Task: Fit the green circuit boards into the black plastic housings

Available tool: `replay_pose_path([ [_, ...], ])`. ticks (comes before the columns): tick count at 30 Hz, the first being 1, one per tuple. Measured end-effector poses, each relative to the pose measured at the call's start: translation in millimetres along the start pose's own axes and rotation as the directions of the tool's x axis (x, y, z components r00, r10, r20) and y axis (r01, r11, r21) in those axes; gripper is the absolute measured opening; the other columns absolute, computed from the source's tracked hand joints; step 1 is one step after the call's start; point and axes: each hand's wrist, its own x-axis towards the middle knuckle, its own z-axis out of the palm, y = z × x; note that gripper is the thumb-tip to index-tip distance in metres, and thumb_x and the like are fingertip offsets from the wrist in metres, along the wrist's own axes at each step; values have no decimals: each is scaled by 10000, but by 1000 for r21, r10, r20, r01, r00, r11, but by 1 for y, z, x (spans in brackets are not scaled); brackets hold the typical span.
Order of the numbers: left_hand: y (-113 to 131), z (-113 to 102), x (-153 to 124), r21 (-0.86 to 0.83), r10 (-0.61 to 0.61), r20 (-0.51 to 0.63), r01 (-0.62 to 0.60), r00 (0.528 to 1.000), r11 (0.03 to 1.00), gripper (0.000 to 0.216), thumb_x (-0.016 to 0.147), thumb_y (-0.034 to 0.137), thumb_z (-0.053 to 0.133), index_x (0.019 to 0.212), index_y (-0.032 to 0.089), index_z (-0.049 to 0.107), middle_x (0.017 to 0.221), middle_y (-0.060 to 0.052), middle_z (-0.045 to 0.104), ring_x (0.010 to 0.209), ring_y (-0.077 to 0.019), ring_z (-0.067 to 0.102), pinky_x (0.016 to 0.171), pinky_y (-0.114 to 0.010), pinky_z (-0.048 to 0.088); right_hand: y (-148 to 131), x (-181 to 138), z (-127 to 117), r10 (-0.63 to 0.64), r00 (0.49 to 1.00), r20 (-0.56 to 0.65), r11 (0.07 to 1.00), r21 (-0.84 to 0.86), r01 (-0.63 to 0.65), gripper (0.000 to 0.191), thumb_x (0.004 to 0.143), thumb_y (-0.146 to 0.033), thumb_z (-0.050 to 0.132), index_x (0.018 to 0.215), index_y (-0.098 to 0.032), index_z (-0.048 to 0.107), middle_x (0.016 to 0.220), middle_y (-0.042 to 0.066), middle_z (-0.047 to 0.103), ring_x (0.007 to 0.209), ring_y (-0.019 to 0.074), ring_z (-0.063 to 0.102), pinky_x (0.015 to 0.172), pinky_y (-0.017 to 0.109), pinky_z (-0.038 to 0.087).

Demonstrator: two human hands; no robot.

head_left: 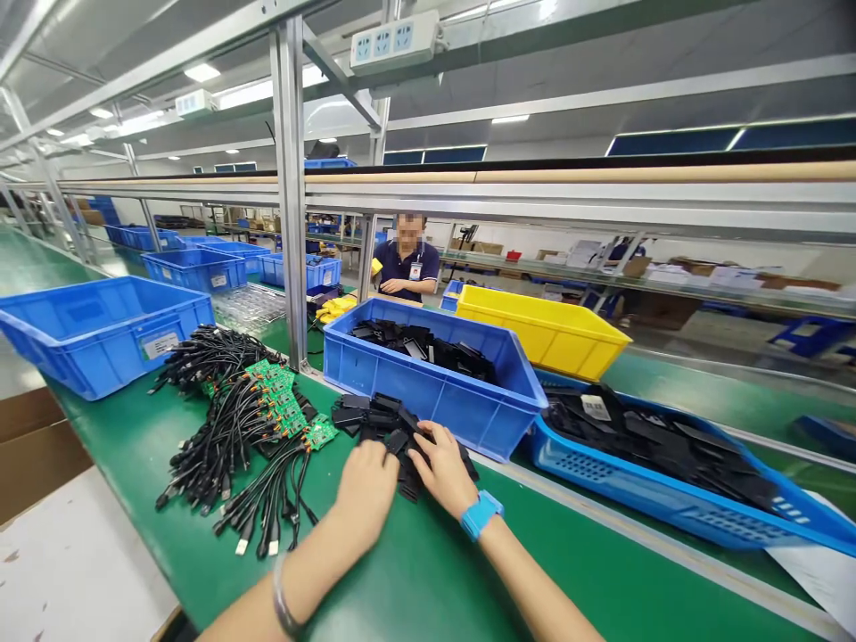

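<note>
A loose pile of black plastic pieces lies on the green table in front of a blue bin. At the pile's near edge is my left hand, its fingers curled down and their tips out of sight. What it holds, if anything, is hidden. My right hand rests over the pile's right side with its fingers apart, touching the black pieces. Left of the pile lie bundled black USB cables with green circuit boards at their ends.
Behind the pile, the blue bin holds more black pieces. A blue basket of black parts stands right, a yellow bin behind it. Another blue bin is far left. A metal post rises mid-table. A person works opposite.
</note>
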Motion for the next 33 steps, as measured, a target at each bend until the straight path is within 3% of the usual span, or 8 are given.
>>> replay_pose_path([
  [7, -73, -22, 5, 120, -436, -27, 436, 900, 892, 376, 865, 0, 262, 984, 42, 616, 949, -244, 630, 897, -348, 645, 712, -430, 490, -41, -68, -22, -200, 977, 79, 973, 135, 188, 312, 915, -202, 456, 1200, -189, 580, 1182, 127, 569, 1155, 246, 535, 1124, 519, 291],
  [13, -102, -31, 3, 83, -485, 60, 480, 872, 873, 242, 812, 27, 426, 991, 43, 589, 867, -217, 661, 810, -323, 682, 652, -362, 491, -56, -121, -36, -31, 985, 171, 933, 358, -33, 283, 927, -259, 456, 1118, -227, 662, 1125, 115, 606, 1027, 224, 609, 890, 333, 514],
  [16, -93, -38, 7, -84, -390, 14, 390, 921, 917, 229, 845, 134, 457, 1039, 122, 578, 865, -132, 672, 812, -267, 669, 680, -335, 477, -56, -129, -37, 103, 976, 190, 827, 530, -190, 300, 937, -350, 463, 1088, -244, 700, 1024, 100, 654, 948, 224, 633, 846, 347, 515],
  [18, -73, -38, 8, -414, -268, 24, 254, 963, 874, 187, 844, 236, 501, 982, 163, 602, 743, -48, 651, 711, -206, 646, 646, -287, 461, -55, -130, -34, 195, 950, 243, 679, 665, -310, 346, 926, -438, 480, 1132, -254, 689, 1043, 102, 673, 970, 237, 637, 873, 383, 506],
  [20, -46, -33, 7, -751, -87, 103, 135, 991, 646, 239, 805, 326, 568, 974, 165, 621, 678, -3, 611, 607, -159, 602, 573, -249, 440, -53, -129, -30, 254, 918, 306, 472, 789, -394, 461, 889, -528, 516, 1259, -268, 607, 1170, 110, 651, 1076, 252, 610, 952, 423, 468],
  [23, -9, -19, -2, -915, 186, 196, 112, 963, 387, 380, 808, 387, 562, 1109, 159, 600, 774, -14, 616, 599, -136, 579, 531, -235, 432, -53, -129, -26, 323, 885, 336, 193, 892, -409, 663, 793, -581, 629, 1356, -252, 505, 1304, 117, 584, 1196, 259, 542, 1057, 442, 377],
  [29, 7, -1, -22, -739, 517, 194, -223, 834, 636, 628, 565, 481, 792, 1091, 213, 578, 1029, -59, 578, 947, -244, 542, 813, -347, 460, -58, -132, -35, 478, 783, 399, -119, 912, -392, 674, 731, -428, 766, 1325, -226, 519, 1138, 93, 656, 960, 188, 633, 896, 342, 496],
  [33, 8, 6, -26, -603, 518, 270, -277, 812, 748, 617, 560, 458, 807, 1076, 212, 574, 1041, -73, 579, 980, -283, 537, 825, -369, 447, -53, -134, -45, 507, 771, 386, -80, 911, -404, 473, 781, -467, 704, 1178, -218, 636, 839, 24, 643, 484, 45, 424, 415, 160, 364],
])
